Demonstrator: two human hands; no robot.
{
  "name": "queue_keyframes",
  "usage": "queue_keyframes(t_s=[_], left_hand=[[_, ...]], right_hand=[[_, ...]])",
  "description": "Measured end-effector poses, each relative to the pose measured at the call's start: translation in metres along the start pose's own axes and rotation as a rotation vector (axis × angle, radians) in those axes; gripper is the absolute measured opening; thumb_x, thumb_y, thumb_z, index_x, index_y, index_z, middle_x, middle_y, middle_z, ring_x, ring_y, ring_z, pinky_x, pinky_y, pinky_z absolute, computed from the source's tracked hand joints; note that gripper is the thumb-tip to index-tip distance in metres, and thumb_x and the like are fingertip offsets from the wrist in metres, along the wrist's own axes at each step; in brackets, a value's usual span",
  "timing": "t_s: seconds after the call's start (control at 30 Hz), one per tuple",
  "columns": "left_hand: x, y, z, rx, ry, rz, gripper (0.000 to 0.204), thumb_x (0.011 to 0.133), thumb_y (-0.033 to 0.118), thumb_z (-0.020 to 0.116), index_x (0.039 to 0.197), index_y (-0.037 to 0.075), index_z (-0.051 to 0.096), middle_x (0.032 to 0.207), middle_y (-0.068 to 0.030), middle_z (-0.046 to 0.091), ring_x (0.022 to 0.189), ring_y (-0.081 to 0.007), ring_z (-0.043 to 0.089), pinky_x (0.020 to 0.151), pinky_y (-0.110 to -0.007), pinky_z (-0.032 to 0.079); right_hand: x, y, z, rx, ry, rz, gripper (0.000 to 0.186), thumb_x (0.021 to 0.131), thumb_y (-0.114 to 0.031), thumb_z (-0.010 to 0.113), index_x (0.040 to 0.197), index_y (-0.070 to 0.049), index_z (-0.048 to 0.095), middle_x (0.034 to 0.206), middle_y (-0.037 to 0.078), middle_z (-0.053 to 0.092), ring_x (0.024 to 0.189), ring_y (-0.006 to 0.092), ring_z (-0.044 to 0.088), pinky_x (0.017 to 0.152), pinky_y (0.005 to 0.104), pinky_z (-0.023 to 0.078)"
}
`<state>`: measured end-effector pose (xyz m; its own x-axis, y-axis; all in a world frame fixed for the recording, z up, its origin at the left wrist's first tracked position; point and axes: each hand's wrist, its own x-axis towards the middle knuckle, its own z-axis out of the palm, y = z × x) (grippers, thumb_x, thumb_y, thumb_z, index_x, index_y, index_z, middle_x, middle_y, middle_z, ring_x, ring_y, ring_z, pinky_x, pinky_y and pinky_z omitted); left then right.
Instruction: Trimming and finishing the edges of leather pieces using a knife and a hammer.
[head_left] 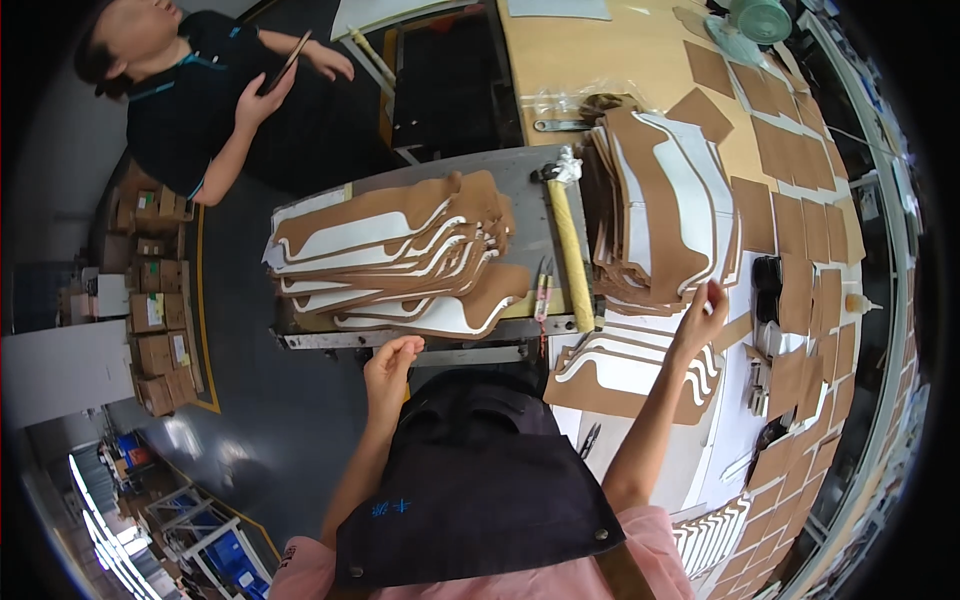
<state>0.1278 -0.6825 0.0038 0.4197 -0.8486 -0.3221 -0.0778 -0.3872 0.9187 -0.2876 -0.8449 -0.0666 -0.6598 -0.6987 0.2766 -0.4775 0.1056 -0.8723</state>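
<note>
Dark apron (pixel 480 480) fills the lower centre of the frame. Above it, left hand (pixel 388 362) hangs loosely half-open at centre, holding nothing, just below the fanned brown-and-white pieces (pixel 400 255) on the grey bench (pixel 520 180). Right hand (pixel 702 318), centre right, has its fingertips on the lower edge of the tall stack (pixel 665 210); whether it grips a piece I cannot tell. A yellow-handled hammer (pixel 568 240) lies between the piles.

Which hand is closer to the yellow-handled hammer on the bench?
Left. The left hand hovers open below and left of the hammer; the right hand is off to its right, touching the stack of brown-and-white pieces.
</note>
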Motion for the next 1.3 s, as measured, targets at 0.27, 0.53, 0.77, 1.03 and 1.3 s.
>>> queue_keyframes(t_s=[0.27, 0.53, 0.77, 1.03, 1.3], left_hand=[[0.043, 0.02, -0.023, -0.05, 0.032, 0.169, 0.019, 0.101, 0.012, 0.057, 0.108, -0.002, 0.066, 0.104, -0.0085, 0.07, 0.095, -0.0149, 0.067, 0.082, -0.026, 0.052], [0.109, 0.047, -0.06, 0.3, 0.021, 0.469, 0.014, 0.094, 0.008, 0.063, 0.103, -0.001, 0.069, 0.1, -0.0116, 0.071, 0.091, -0.0215, 0.068, 0.081, -0.03, 0.052], [0.159, 0.048, -0.052, 0.462, -0.114, 0.776, 0.017, 0.086, 0.005, 0.068, 0.103, 0.0, 0.068, 0.109, -0.0123, 0.068, 0.104, -0.0304, 0.063, 0.088, -0.039, 0.051], [0.202, 0.042, -0.031, 0.583, -0.278, 0.857, 0.029, 0.085, 0.018, 0.072, 0.108, 0.002, 0.068, 0.114, -0.0143, 0.067, 0.106, -0.0311, 0.062, 0.091, -0.04, 0.05], [0.219, 0.051, -0.024, 0.689, -0.39, 0.907, 0.023, 0.083, 0.018, 0.073, 0.099, 0.002, 0.068, 0.093, -0.0113, 0.07, 0.091, -0.0291, 0.066, 0.079, -0.039, 0.053]], right_hand=[[-0.159, -0.112, 0.009, -0.055, -0.466, -0.291, 0.014, 0.087, 0.006, 0.061, 0.1, 0.0, 0.062, 0.096, 0.015, 0.063, 0.085, 0.0295, 0.061, 0.076, 0.0369, 0.049], [-0.176, -0.121, 0.07, -0.585, -0.667, -0.414, 0.028, 0.087, -0.012, 0.068, 0.112, -0.005, 0.056, 0.094, 0.015, 0.059, 0.085, 0.0345, 0.064, 0.069, 0.0443, 0.052], [-0.174, -0.11, 0.093, -0.801, -0.548, -0.353, 0.017, 0.09, -0.016, 0.06, 0.102, -0.005, 0.055, 0.087, 0.018, 0.061, 0.074, 0.0377, 0.065, 0.063, 0.0479, 0.051], [-0.19, -0.133, 0.064, 0.007, -0.575, 0.401, 0.011, 0.09, -0.009, 0.053, 0.095, 0.001, 0.055, 0.075, 0.013, 0.063, 0.06, 0.0194, 0.063, 0.057, 0.0321, 0.051], [-0.231, -0.187, 0.068, 0.346, -0.684, 0.659, 0.015, 0.083, -0.005, 0.049, 0.097, -0.002, 0.052, 0.075, 0.008, 0.059, 0.061, 0.0149, 0.057, 0.057, 0.0271, 0.048]])
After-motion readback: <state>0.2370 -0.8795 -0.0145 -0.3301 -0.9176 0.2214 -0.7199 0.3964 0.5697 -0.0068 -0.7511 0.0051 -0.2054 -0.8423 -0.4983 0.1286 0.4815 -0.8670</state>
